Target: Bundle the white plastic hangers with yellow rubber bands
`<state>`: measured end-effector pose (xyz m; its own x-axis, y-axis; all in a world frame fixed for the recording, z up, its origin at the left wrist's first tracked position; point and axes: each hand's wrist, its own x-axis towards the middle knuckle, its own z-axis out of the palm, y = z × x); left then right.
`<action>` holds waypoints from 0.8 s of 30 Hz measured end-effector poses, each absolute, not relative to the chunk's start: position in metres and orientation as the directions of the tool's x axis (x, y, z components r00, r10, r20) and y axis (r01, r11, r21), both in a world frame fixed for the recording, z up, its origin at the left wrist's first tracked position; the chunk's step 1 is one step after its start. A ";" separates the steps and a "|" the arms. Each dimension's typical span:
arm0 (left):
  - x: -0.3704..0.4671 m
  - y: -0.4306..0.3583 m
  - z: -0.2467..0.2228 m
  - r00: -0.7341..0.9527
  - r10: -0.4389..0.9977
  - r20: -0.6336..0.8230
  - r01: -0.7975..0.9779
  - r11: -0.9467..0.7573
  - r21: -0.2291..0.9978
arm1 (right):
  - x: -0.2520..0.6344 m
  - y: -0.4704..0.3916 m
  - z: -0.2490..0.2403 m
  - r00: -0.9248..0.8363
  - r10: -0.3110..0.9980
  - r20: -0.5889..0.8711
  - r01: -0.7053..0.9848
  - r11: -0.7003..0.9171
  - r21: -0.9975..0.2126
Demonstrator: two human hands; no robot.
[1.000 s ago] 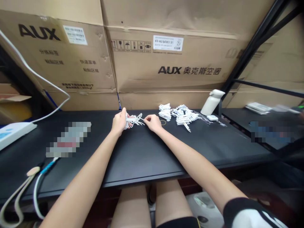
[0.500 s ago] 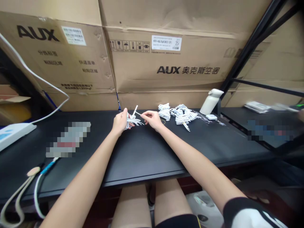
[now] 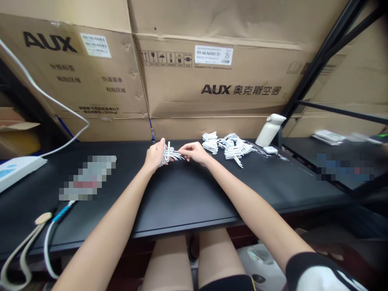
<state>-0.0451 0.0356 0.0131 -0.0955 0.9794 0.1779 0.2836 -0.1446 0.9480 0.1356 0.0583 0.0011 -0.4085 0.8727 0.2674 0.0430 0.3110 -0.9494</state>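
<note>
A bunch of thin white cables [image 3: 170,154] is gripped in my left hand [image 3: 155,155], with the loose ends fanning out to the right. My right hand [image 3: 194,152] is closed in a pinch at the tips of those ends; its fingertips seem to touch one cable, though the exact grip is too small to make out. To the right, on the black table [image 3: 188,194], lie more bundles of white cables [image 3: 235,147] and a smaller stack of them [image 3: 209,142].
A white bottle [image 3: 269,130] stands at the back right, beside a small white case [image 3: 270,150]. Cardboard boxes [image 3: 218,105] wall off the back. On the left are a blurred-out flat object [image 3: 91,176] with a cable, a strap [image 3: 22,250] and a white power strip [image 3: 21,169].
The white piece that stuck up between my hands now stands more upright, nearer my left hand. My right fingers have come down onto the fanned cable ends.
</note>
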 end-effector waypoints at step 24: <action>-0.042 0.032 0.020 -0.037 0.999 -0.031 0.173 0.037 0.984 | 0.127 0.047 0.008 -0.354 0.912 0.205 0.058 0.240 -0.969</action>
